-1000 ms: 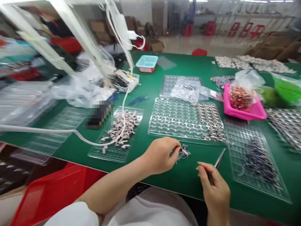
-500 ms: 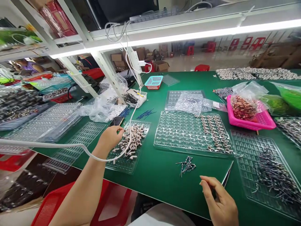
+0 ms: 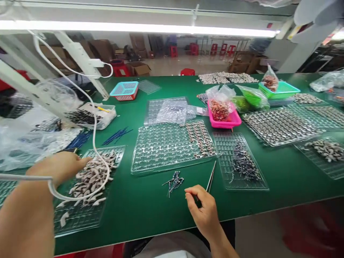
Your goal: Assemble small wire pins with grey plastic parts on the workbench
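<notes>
My left hand [image 3: 60,165] is at the left edge of a heap of pale, bent tube-like pieces [image 3: 92,177]. Its thumb stretches toward the heap; the other fingers are hidden and the hand is blurred. The heap lies on a clear plastic tray [image 3: 90,220]. My right hand [image 3: 202,209] is low over the green table, thumb and forefinger pinched together; anything between them is too small to make out. Tweezers [image 3: 211,175] stick out just behind it; whether the hand touches them I cannot tell. Left of its fingertips lies a small bunch of wire-legged parts [image 3: 174,182].
A clear moulded tray [image 3: 158,150] has small ringed parts along its right side. Another tray [image 3: 225,181] holds dark wire-legged parts. Beyond are a pink basket [image 3: 227,123] and a blue basket [image 3: 125,87]. A white cable [image 3: 94,132] loops across the left hand's area.
The view has swung to the right, so the table's things appear further left. My left hand remains beside the pale heap. My right hand stays pinched near the tweezers.
</notes>
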`<control>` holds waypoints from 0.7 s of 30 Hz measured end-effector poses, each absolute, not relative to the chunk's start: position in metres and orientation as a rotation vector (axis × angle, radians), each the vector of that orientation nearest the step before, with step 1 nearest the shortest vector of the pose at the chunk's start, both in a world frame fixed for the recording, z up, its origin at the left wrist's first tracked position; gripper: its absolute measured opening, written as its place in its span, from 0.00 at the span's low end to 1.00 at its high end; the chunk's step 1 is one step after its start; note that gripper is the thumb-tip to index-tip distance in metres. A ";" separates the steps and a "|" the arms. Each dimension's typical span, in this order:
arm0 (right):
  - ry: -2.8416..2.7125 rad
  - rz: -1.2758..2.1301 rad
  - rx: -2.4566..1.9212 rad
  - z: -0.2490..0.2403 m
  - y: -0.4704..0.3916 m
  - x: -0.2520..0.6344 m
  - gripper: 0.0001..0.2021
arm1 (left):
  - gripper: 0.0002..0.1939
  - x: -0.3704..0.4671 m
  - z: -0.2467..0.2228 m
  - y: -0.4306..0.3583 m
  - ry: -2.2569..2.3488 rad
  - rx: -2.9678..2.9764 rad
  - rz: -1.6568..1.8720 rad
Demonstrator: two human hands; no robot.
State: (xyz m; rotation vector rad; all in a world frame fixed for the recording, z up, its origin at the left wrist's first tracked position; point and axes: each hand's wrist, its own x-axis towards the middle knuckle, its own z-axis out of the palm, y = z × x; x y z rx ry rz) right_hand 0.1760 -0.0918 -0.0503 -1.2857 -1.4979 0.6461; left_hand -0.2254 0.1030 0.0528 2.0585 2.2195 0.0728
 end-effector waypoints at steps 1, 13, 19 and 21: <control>-1.500 0.653 -1.277 -0.051 -0.092 0.176 0.06 | 0.20 -0.215 0.056 0.105 2.228 2.071 -0.023; -1.503 0.661 -1.267 -0.051 -0.093 0.174 0.06 | 0.16 0.049 -0.003 0.088 1.111 2.547 0.194; -1.494 0.660 -1.280 -0.049 -0.092 0.174 0.07 | 0.09 0.100 -0.002 0.111 1.045 2.444 0.049; -1.494 0.667 -1.276 -0.049 -0.092 0.174 0.07 | 0.06 0.104 -0.001 0.117 1.025 2.407 -0.026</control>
